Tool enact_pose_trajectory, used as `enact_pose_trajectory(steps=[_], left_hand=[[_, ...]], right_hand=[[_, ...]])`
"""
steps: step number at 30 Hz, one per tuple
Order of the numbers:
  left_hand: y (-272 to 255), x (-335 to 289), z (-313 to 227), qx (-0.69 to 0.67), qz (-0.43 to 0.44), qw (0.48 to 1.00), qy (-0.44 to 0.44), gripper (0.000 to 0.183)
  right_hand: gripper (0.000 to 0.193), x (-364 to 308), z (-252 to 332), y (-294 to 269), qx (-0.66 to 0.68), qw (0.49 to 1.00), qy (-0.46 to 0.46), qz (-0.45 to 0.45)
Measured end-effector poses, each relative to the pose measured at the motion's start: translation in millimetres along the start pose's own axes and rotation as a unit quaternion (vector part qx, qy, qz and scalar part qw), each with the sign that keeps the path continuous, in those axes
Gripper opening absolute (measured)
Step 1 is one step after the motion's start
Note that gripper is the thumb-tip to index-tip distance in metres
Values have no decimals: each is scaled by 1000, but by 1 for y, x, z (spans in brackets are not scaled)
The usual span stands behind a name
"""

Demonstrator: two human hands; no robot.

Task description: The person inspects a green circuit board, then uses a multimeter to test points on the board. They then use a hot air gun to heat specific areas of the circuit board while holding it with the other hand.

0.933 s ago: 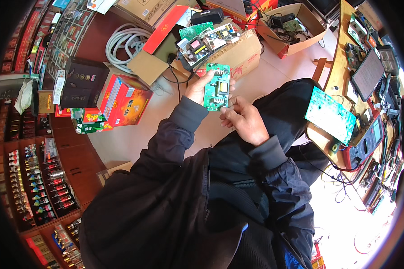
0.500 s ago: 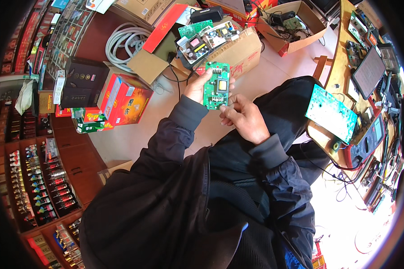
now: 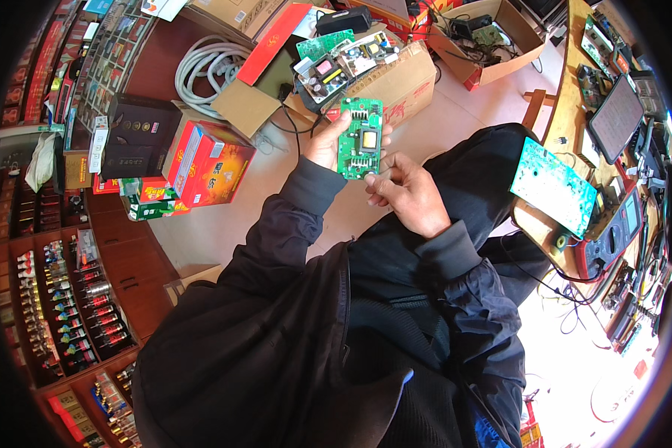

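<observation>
A green circuit board (image 3: 350,158) with a yellow-topped transformer is held up over the floor. My left hand (image 3: 325,146) grips it from the left, thumb on the near face and fingertips showing at the far edge. At the board's lower right corner, my right hand (image 3: 414,198) has its thumb and fingers pinched together. Whether those fingers grip the corner or some tiny part there is too small to make out. Behind the board, a cardboard box (image 3: 399,86) bears more circuit boards (image 3: 325,77).
To the right, a wooden workbench (image 3: 556,123) carries a large green board (image 3: 549,187), a red-and-blue multimeter (image 3: 611,237) and a tablet-like screen (image 3: 614,119). A box of cables (image 3: 493,71) stands at the back. Red cartons (image 3: 215,168) and a coiled white hose (image 3: 201,67) lie left.
The board and both hands stay nearly in place, with the board shifted very slightly upward. The right hand keeps its pinch at the lower corner.
</observation>
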State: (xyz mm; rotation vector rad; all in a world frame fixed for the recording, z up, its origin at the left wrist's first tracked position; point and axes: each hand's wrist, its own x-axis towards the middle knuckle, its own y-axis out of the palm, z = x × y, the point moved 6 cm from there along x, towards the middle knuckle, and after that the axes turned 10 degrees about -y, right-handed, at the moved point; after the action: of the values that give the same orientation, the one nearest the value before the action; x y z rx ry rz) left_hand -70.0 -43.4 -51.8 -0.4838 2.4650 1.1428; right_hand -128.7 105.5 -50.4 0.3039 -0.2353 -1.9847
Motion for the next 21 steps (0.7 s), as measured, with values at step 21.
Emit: enact_pose_trajectory(steps=[21], left_hand=[[6, -3, -4, 4, 34, 999, 27, 57]], right_hand=[[24, 0, 2, -1, 13, 1000, -14, -22]])
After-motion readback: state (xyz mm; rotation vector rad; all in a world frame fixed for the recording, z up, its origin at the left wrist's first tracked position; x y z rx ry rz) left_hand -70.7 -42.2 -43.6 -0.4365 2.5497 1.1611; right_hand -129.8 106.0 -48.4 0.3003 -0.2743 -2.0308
